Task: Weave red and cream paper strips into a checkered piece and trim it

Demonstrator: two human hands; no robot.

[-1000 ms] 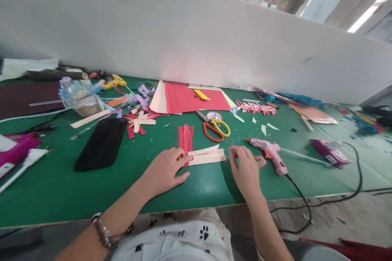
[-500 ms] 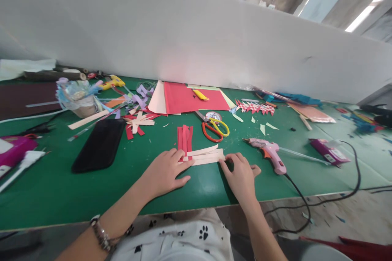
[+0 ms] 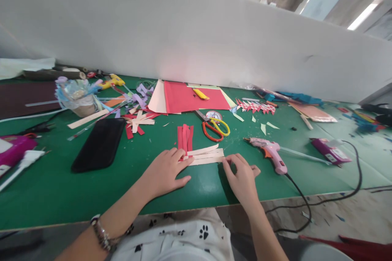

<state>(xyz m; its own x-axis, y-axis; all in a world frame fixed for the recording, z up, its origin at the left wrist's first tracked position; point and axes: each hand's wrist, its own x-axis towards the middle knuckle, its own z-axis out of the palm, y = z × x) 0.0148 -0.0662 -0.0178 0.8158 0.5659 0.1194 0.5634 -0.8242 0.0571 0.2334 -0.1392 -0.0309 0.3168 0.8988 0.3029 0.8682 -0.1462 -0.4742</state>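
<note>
Currently, left hand (image 3: pixel 167 171) has thumb spread, fingertips pressing where cream strips (image 3: pixel 208 157) meet red strips (image 3: pixel 185 136) on the green table (image 3: pixel 55 195); right hand (image 3: pixel 241 177) pinches the cream strips' right end, thumb and forefinger together. Scissors (image 3: pixel 217 129) lie beyond, then red paper (image 3: pixel 183 101) with a yellow cutter (image 3: pixel 201 94) on top.

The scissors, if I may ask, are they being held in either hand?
No, the scissors lie on the table, beyond the left hand and right hand.
</note>
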